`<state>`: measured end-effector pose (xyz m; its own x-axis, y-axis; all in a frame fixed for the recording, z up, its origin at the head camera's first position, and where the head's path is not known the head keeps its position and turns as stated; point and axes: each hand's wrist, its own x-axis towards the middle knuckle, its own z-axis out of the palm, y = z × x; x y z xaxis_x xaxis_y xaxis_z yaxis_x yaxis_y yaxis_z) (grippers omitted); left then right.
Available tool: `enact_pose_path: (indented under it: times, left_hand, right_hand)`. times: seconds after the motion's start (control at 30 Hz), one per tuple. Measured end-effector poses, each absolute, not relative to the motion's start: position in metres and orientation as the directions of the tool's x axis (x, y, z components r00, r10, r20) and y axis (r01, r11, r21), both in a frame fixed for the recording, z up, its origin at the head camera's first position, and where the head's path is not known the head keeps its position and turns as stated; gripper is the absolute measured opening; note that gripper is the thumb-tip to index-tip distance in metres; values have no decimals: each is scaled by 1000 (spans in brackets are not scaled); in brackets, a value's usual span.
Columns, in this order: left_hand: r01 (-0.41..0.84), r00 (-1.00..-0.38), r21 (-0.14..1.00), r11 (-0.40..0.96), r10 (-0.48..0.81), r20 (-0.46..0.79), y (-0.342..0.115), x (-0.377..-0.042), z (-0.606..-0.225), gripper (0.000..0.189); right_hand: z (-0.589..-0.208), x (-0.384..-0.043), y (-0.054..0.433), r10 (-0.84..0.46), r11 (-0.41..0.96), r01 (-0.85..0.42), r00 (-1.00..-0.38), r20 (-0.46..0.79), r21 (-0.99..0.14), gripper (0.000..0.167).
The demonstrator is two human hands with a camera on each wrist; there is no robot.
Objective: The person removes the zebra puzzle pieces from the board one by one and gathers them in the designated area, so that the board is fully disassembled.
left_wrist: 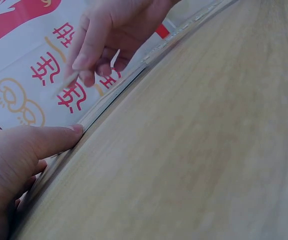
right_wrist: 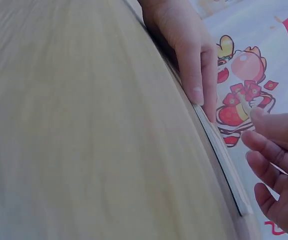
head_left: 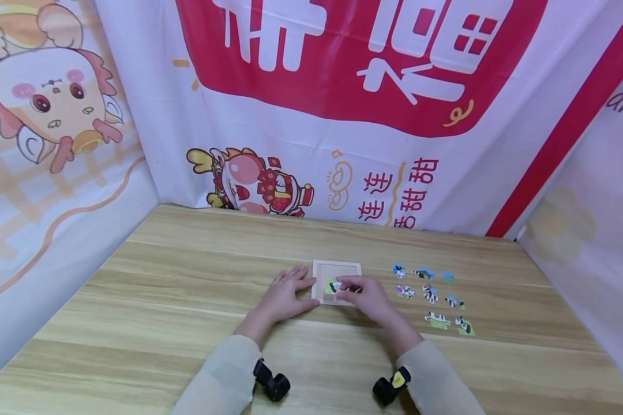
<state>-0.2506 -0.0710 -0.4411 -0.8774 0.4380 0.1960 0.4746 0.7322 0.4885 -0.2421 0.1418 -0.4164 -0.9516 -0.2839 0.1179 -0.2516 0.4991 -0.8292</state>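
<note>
A small flat jigsaw piece, green with a black-and-white figure, is over the left half of a shallow pale puzzle tray. My right hand pinches that piece between thumb and fingertips, partly covering it. Seen edge-on in the left wrist view, the piece is raised above the tray. My left hand lies flat at the tray's left side, fingers spread, thumb tip at the near left corner. In the right wrist view, the left hand's fingertips touch the tray's edge.
Several loose jigsaw pieces lie in rough rows on the wooden table, right of the tray. A printed cloth hangs along the table's back edge, with more cloth at both sides.
</note>
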Motion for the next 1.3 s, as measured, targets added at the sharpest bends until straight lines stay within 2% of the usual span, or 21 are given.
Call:
enact_pose_path:
  times: [0.23,0.5,0.9,1.3]
  left_hand:
    - [481,-875,488,729,438,207,-71,-250,-442,56]
    - [478,-876,488,730,433,210,-72,-250,-442,56]
    - [476,-877,495,727,430,212,-72,-250,-442,56]
    - [480,-875,493,726,435,212,-71,-251,-443,56]
  right_hand:
    - [-400,-233,170,-246,488,-184,-967,68,-853,30]
    - [-392,-224,211,-215,489,-177,-973,78,-854,32]
    - [-392,-214,259,-180,530,-182,-979,100,-828,37]
    - [-406,-204,285,-178,519,-132,-983,44,-845,34]
